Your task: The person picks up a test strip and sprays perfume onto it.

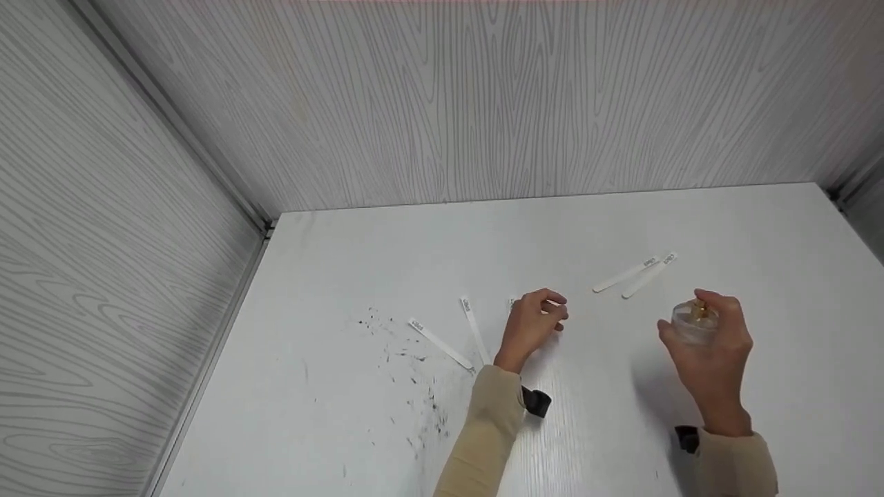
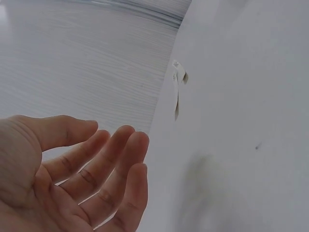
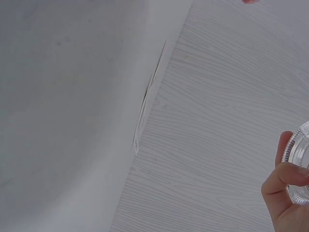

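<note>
My right hand (image 1: pixel 718 362) holds a round clear glass perfume bottle (image 1: pixel 690 333) with a gold spray top, above the right part of the table. One finger lies on the top. At the right edge of the right wrist view, the ribbed side of the bottle (image 3: pixel 300 152) shows between finger and thumb. Near the table's middle is my left hand (image 1: pixel 530 328), its fingers loosely bent around nothing. In the left wrist view, the left palm (image 2: pixel 19 169) is bare. Partly covered by that hand is a white paper strip (image 1: pixel 512 301).
Two white strips (image 1: pixel 440 344) (image 1: pixel 474 328) with printed ends lie left of my left hand. Two more strips (image 1: pixel 615 281) (image 1: pixel 648 277) lie close together beyond the hands. Dark marks (image 1: pixel 431 407) speckle the white table (image 1: pixel 311 276). Wood-grain panels (image 1: pixel 449 103) enclose it.
</note>
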### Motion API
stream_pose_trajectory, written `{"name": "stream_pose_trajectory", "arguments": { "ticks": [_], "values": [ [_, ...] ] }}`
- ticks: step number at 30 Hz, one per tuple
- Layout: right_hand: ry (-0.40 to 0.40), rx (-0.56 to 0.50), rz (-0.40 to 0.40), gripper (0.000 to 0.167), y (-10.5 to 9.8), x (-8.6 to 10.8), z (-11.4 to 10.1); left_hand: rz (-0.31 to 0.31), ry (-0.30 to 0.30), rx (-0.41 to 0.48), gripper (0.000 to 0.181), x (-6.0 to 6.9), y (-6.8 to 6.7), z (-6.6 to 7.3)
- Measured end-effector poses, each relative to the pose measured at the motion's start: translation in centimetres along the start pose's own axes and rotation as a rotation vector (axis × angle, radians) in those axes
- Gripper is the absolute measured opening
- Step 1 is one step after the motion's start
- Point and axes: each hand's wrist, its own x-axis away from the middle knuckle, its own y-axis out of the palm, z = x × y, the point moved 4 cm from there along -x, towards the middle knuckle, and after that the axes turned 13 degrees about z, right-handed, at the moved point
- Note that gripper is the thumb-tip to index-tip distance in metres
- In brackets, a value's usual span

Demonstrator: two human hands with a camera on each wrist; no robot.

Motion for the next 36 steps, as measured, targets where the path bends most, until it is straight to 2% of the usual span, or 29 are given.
{"name": "stream_pose_trajectory", "arguments": {
  "ticks": [12,21,30,36],
  "values": [
    [0.004,0.022,0.004,0.058,0.0,0.2,0.5,0.027,0.027,-0.045,0.017,1.1,-1.7,-0.5],
    [-0.010,0.044,0.004,0.058,0.0,0.0,0.3,0.054,0.032,-0.027,0.017,1.6,-3.3,-1.3],
    [0.005,0.038,0.001,0.057,0.1,0.1,0.2,0.073,-0.003,-0.009,0.019,2.2,-4.7,-2.0],
    [0.009,0.013,-0.001,0.057,0.0,0.1,0.1,0.113,-0.028,-0.014,0.020,2.4,-5.6,-2.6]
  ]
}}
